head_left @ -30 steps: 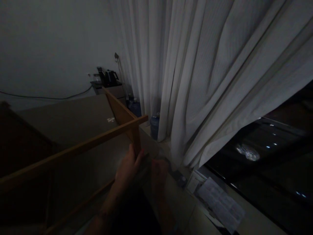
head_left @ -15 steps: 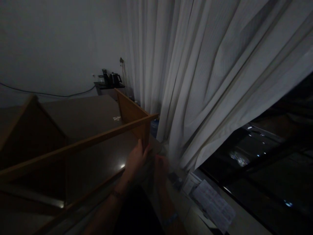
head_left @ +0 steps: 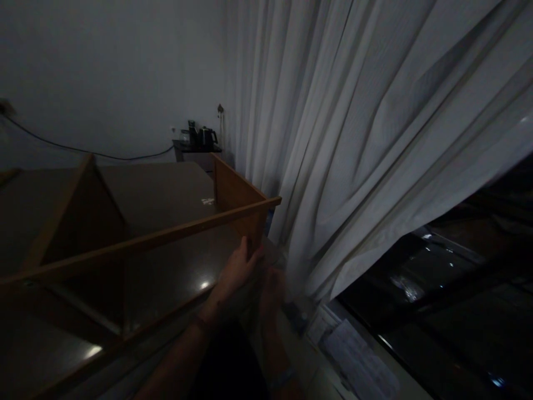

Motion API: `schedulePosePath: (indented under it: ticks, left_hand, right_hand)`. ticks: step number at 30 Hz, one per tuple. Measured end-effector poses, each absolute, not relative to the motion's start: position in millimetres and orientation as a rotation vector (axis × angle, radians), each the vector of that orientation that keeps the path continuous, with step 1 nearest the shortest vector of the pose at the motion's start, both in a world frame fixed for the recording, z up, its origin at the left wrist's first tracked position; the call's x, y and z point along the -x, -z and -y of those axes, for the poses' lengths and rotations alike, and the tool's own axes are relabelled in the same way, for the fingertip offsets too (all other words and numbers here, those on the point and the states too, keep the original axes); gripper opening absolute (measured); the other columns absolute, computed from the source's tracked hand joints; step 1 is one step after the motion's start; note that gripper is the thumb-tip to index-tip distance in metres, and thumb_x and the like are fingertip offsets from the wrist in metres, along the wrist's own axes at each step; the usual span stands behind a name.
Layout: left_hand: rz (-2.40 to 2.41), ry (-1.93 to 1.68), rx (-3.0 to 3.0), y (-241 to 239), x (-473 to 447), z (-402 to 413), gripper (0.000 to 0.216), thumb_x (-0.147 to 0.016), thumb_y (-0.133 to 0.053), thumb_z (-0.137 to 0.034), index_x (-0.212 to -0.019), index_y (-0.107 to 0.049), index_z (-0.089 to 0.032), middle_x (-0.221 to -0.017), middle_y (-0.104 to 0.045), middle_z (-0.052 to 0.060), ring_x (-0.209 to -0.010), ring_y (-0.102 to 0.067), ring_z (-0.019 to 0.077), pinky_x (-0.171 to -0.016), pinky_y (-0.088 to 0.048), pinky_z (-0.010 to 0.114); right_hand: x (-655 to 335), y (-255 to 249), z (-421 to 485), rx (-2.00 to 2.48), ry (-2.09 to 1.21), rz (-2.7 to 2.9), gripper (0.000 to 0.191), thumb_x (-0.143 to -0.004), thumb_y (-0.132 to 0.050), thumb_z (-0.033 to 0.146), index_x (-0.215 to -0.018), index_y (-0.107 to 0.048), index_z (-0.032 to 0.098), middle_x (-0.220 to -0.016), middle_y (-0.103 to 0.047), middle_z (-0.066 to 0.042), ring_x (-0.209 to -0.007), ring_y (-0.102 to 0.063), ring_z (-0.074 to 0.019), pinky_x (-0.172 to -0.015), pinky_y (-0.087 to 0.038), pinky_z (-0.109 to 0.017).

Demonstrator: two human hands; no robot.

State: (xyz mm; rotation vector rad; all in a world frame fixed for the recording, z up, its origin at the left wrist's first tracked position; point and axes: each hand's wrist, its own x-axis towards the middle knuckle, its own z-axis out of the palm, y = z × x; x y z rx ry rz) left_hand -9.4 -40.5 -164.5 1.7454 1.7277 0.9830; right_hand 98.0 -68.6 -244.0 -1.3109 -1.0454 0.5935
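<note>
A wooden shelf frame (head_left: 179,226) rests on a broad dark surface (head_left: 166,186), with its end panel (head_left: 237,189) standing upright at the right. My left hand (head_left: 238,269) is closed around the lower near edge of that end panel, thumb on the inner face. Just outside the panel, my right hand (head_left: 272,289) is closed, fingers pinched together beside the left hand. Dimness and blur hide whatever it may hold. An inner wooden divider (head_left: 85,216) rises from the frame on the left.
Long white curtains (head_left: 333,139) hang close on my right. A black kettle (head_left: 207,136) stands on a small cabinet (head_left: 197,156) in the far corner. A cable (head_left: 104,157) runs along the wall. A pale patterned item (head_left: 360,355) lies low at right, beside dark glass (head_left: 437,300).
The view has swung slightly left, so the frame appears farther right. My left hand stays on the panel; my right hand remains closed beside it, slightly shifted.
</note>
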Motion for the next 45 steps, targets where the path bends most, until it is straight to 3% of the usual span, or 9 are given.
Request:
schedulePosePath:
  ticks: [6, 13, 21, 25, 31, 38, 45]
  left_hand:
    - [-1.676, -1.01, -1.711, 168.9, 12.3, 37.2, 0.062, -0.091, -0.039, -0.057, -0.135, -0.033, -0.014, -0.114, -0.065, 0.018, -0.104, -0.065, 0.0275, -0.082, -0.048, 0.033]
    - [-1.719, -0.998, -1.723, 169.4, 10.9, 38.2, 0.062, -0.092, -0.038, -0.055, -0.136, -0.032, -0.012, -0.114, -0.064, 0.02, -0.104, -0.065, 0.0282, -0.082, -0.047, 0.034]
    - [-1.693, -1.022, -1.727, 169.9, 10.6, 37.5, 0.057, -0.092, -0.04, -0.053, -0.133, -0.036, -0.014, -0.113, -0.065, 0.019, -0.104, -0.065, 0.0274, -0.082, -0.048, 0.034]
    - [-1.696, -1.022, -1.707, 171.1, 10.0, 36.6, 0.056, -0.091, -0.04, -0.055, -0.131, -0.036, -0.015, -0.114, -0.065, 0.019, -0.103, -0.065, 0.0278, -0.082, -0.048, 0.034]
    - [-1.682, -1.036, -1.713, 168.6, 9.9, 38.0, 0.056, -0.09, -0.042, -0.056, -0.129, -0.037, -0.016, -0.114, -0.065, 0.018, -0.105, -0.064, 0.0275, -0.084, -0.049, 0.034]
    - [-1.666, -1.038, -1.711, 166.0, 9.2, 38.7, 0.053, -0.091, -0.041, -0.054, -0.128, -0.038, -0.016, -0.114, -0.066, 0.017, -0.103, -0.065, 0.027, -0.083, -0.049, 0.033]
    - [-1.712, -1.031, -1.719, 174.9, 9.3, 34.9, 0.062, -0.091, -0.041, -0.056, -0.136, -0.034, -0.014, -0.118, -0.064, 0.019, -0.107, -0.064, 0.0273, -0.086, -0.049, 0.035]
  right_hand:
    - [-93.3, 246.0, 73.3, 1.312, -0.553, 1.126, 0.036, -0.092, -0.044, 0.05, -0.082, -0.058, 0.018, -0.08, -0.064, -0.004, -0.076, -0.059, -0.0173, -0.071, -0.045, -0.028]
    - [-100.6, 244.0, 71.2, 1.266, -0.48, 1.276, 0.037, -0.094, -0.042, 0.046, -0.108, -0.063, 0.018, -0.104, -0.07, -0.011, -0.092, -0.065, -0.0205, -0.081, -0.046, -0.032]
    - [-116.5, 255.5, 62.3, 1.217, -0.376, 1.51, 0.038, -0.097, -0.037, 0.045, -0.103, -0.064, 0.019, -0.099, -0.069, -0.009, -0.094, -0.062, -0.0205, -0.086, -0.047, -0.035]
    - [-126.2, 252.8, 59.9, 1.178, -0.316, 1.63, 0.035, -0.097, -0.04, 0.042, -0.099, -0.067, 0.02, -0.092, -0.069, -0.008, -0.087, -0.062, -0.0207, -0.078, -0.05, -0.034]
    - [-143.9, 249.5, 62.3, 1.087, -0.162, 1.871, 0.031, -0.095, -0.045, 0.039, -0.112, -0.068, 0.026, -0.09, -0.069, -0.007, -0.087, -0.062, -0.0233, -0.074, -0.051, -0.035]
    - [-155.7, 251.0, 55.6, 1.005, 0.022, 2.08, 0.035, -0.097, -0.043, 0.028, -0.127, -0.06, 0.028, -0.082, -0.068, -0.007, -0.078, -0.063, -0.0198, -0.072, -0.051, -0.031]
    - [-150.1, 259.1, 51.0, 1.012, 0.102, 1.986, 0.031, -0.097, -0.046, 0.031, -0.121, -0.064, 0.026, -0.08, -0.068, -0.006, -0.075, -0.062, -0.0179, -0.075, -0.051, -0.033]
